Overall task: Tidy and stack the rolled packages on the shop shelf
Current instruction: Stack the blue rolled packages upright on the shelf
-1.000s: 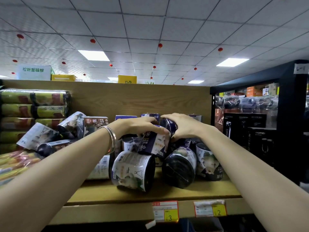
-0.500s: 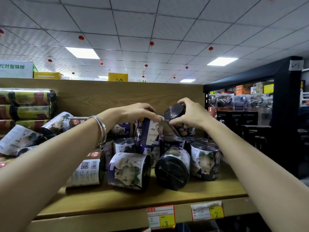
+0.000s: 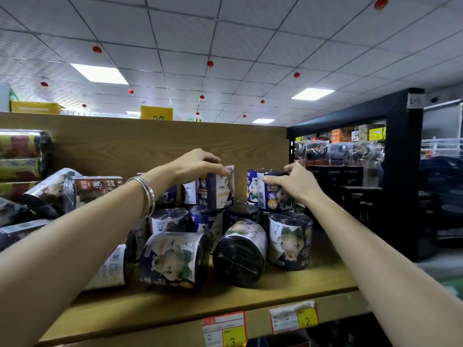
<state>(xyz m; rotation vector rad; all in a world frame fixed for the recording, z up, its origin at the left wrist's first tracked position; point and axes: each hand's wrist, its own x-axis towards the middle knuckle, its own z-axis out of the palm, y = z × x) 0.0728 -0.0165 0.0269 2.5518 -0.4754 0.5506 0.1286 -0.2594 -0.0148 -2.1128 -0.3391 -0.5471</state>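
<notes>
Wood-grain board makes up the shelf (image 3: 288, 281) and its back panel (image 3: 140, 144), a warm tan surface with two yellow price tags (image 3: 224, 330) clipped to its front edge, marked 3 and 2. Overhead runs a white tiled ceiling (image 3: 225, 33) with bright rectangular light panels and small red lanterns (image 3: 210, 63) hanging at intervals. To the right stands a dark shelving unit (image 3: 400, 171) holding black boxes and plastic-wrapped goods.

On the shelf sits a loose heap of rolled packages (image 3: 172, 259) printed with a bear picture; several lie on their sides at the front, others stand upright behind. Further left, more rolls lie tilted beside a stack of green-and-red wrapped rolls (image 3: 22, 156).

The left hand (image 3: 198, 166), its wrist wearing silver bangles (image 3: 146, 196), closes from above on an upright roll (image 3: 216, 189) at the top of the heap, fingers curled over its upper rim. The right hand (image 3: 298, 182) grips a second upright roll (image 3: 269, 191) from its right side, thumb across the front and fingers wrapped behind. The two held rolls stand near each other with a gap between, both resting on or just above the rolls below; which cannot be told.
</notes>
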